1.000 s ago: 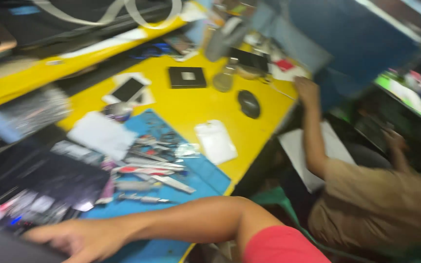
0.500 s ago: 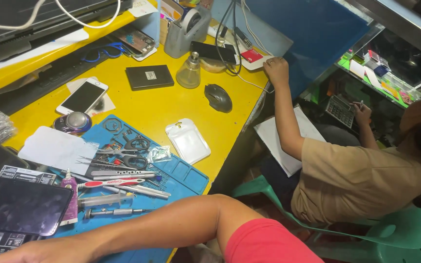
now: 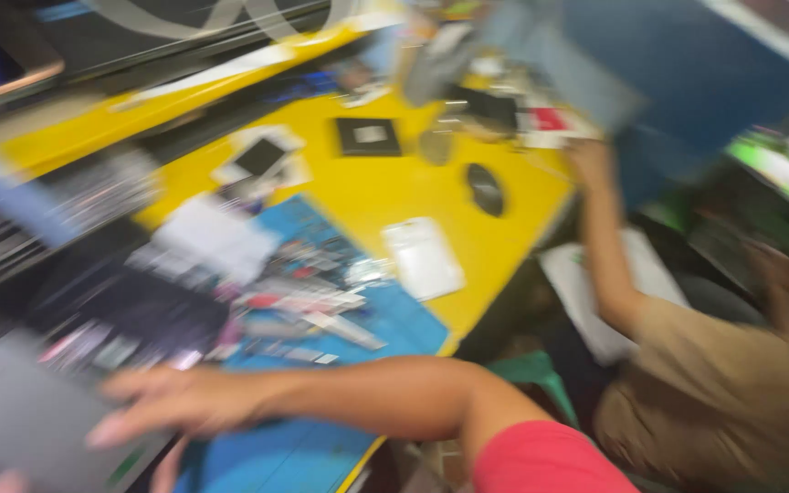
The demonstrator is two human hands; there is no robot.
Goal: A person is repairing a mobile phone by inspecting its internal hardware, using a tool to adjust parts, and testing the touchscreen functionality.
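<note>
Fingers [image 3: 125,415] of the right hand [image 3: 171,406] were spread loose, grasping nothing, over a grey slab [image 3: 25,424] at the near-left of the yellow surface [image 3: 385,192], its long axis too blurred to tell.

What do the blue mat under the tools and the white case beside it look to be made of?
The blue mat looks like matte rubber or silicone: it lies flat and shows no glare, though blur leaves this open. The white case looks like smooth, slightly glossy plastic, with rounded corners and an even pale surface. The right hand lies across the mat's near end.
</note>
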